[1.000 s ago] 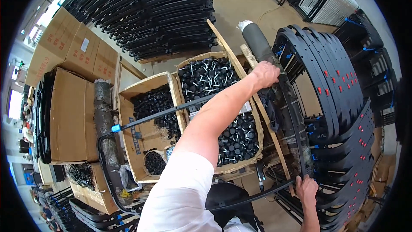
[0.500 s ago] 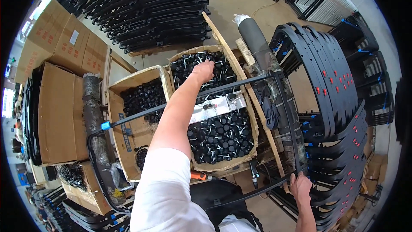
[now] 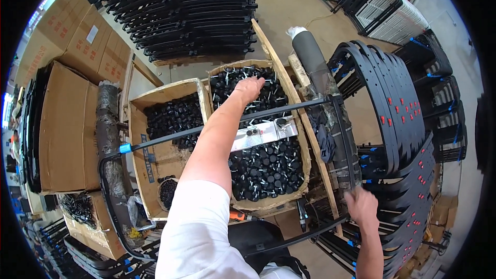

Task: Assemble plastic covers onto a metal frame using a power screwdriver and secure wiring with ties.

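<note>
My left hand (image 3: 250,89) is down among black knobs with metal studs (image 3: 274,97) in the far part of a cardboard box. Its fingers are curled, and what they hold, if anything, is hidden. A black metal tube frame (image 3: 305,104) lies across the boxes, with a blue cap (image 3: 125,148) at its left corner. My right hand (image 3: 362,207) is closed round the frame's right side, close to its near corner. More round-headed knobs (image 3: 266,168) fill the near part of the box, below a silvery metal plate (image 3: 264,134) with a few knobs on it.
An open carton (image 3: 150,104) at left holds small black parts. A wooden board (image 3: 310,129) and a wrapped roll (image 3: 313,51) run along the right. Curved black frames with red pieces (image 3: 400,108) stand stacked beyond. Black frames (image 3: 191,15) are piled at the back; an orange-handled tool (image 3: 238,215) lies near me.
My left hand has shifted slightly right and nearer among the knobs. My right hand has moved up along the frame's side from its near corner. The view has shifted slightly.
</note>
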Demonstrator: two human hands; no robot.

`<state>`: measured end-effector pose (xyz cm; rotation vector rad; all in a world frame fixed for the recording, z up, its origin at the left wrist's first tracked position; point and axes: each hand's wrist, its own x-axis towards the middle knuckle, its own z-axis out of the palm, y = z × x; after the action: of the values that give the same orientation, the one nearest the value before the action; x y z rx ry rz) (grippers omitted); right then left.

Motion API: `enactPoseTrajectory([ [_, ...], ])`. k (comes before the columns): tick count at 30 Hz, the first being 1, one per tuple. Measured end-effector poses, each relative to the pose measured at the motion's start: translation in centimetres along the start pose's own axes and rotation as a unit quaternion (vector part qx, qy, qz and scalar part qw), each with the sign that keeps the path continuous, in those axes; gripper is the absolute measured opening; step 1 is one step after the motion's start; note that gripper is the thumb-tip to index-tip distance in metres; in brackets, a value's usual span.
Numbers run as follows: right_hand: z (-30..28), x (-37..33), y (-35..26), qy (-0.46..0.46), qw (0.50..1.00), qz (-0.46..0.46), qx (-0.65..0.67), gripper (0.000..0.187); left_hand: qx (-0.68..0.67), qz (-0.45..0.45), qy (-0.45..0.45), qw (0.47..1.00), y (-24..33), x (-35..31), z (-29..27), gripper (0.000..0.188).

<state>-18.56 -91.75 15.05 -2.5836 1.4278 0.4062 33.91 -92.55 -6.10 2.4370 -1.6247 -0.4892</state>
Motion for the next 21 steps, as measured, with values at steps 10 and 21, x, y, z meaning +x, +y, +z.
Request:
enactPoseTrajectory([
  [10,2.3,27.0,-23.4,0.148,0.924,-0.325,0.138,0.017,-0.451,-0.024,0.130,0.883,4.1,-19.0,-8.8,0.037],
  [21,6.0,32.7,-32.8,0.073,0.933,-0.352,0.007,0.028,-0.438,-0.140,0.095,0.883,6.6,-49.4,-3.6,0.033],
])
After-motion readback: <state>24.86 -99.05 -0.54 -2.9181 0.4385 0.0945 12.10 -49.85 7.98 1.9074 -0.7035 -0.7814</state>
